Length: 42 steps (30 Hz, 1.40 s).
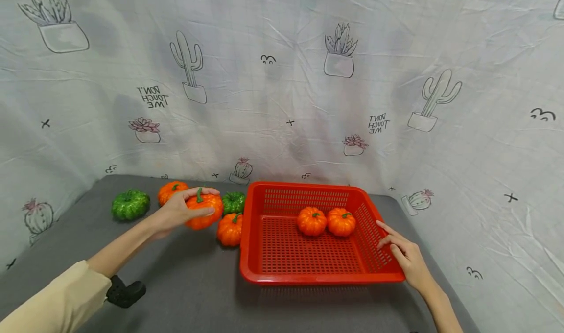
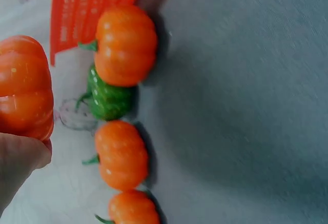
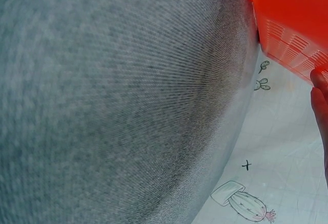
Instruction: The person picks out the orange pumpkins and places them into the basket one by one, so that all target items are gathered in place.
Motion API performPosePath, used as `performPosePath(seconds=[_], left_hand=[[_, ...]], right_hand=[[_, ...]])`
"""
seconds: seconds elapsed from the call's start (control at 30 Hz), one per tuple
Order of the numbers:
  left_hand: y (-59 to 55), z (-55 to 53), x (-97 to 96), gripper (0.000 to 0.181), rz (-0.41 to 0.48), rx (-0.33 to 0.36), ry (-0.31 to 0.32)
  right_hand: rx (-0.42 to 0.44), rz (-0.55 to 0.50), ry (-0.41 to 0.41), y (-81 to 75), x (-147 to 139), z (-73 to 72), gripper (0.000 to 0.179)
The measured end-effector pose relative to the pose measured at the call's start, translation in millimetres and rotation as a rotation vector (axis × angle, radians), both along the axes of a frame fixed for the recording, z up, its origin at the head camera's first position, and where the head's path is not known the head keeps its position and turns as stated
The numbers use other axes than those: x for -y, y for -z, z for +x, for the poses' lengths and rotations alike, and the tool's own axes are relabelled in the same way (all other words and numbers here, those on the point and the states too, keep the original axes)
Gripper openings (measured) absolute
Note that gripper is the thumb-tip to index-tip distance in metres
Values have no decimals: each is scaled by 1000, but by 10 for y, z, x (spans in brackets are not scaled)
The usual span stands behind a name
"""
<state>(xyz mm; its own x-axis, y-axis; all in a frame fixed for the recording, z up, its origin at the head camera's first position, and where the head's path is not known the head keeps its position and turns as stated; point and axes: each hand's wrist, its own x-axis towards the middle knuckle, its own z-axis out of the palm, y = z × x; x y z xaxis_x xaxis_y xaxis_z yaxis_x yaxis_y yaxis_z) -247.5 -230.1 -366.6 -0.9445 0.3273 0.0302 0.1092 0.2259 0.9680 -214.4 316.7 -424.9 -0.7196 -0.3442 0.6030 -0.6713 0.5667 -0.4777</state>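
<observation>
My left hand [image 1: 178, 208] grips a small orange pumpkin [image 1: 204, 211] with a green stem, raised left of the red plastic basket [image 1: 321, 278]. Its thumb presses the near side while the fingers reach over the top; in the left wrist view the same pumpkin [image 2: 23, 88] shows at the left edge. At the basket's right rim is my right hand [image 1: 410, 259], its fingers bent over the edge. Inside the basket, two orange pumpkins [image 1: 311, 221] [image 1: 341, 222] sit side by side toward the back.
Beside the basket's left wall stand an orange pumpkin [image 1: 229, 230] and a green one [image 1: 233, 202]. Farther left are another orange pumpkin [image 1: 172, 192] and a green pumpkin [image 1: 130, 204]. A cactus-printed cloth [image 1: 282, 103] hangs behind the grey tabletop [image 1: 189, 284].
</observation>
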Motion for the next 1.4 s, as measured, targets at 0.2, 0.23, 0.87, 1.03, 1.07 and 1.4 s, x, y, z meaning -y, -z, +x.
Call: performPosePath(seconds=[0.2, 0.23, 0.87, 1.03, 1.07, 1.4], left_hand=[[-89, -21, -177, 52, 18, -39, 48], [-105, -25, -202, 52, 20, -42, 54], [-321, -82, -600, 48, 52, -24, 161], [-350, -117, -718, 47, 26, -15, 161], [-353, -127, -738, 47, 22, -16, 161], [-327, -198, -886, 47, 35, -44, 203]], right_hand=[[0, -1, 2, -7, 0, -1, 29], [0, 0, 2, -6, 0, -1, 29], [-15, -10, -5, 18, 5, -7, 30], [7, -12, 4, 9, 3, 12, 29], [9, -13, 4, 7, 3, 15, 29], [-5, -13, -6, 3, 12, 19, 30]])
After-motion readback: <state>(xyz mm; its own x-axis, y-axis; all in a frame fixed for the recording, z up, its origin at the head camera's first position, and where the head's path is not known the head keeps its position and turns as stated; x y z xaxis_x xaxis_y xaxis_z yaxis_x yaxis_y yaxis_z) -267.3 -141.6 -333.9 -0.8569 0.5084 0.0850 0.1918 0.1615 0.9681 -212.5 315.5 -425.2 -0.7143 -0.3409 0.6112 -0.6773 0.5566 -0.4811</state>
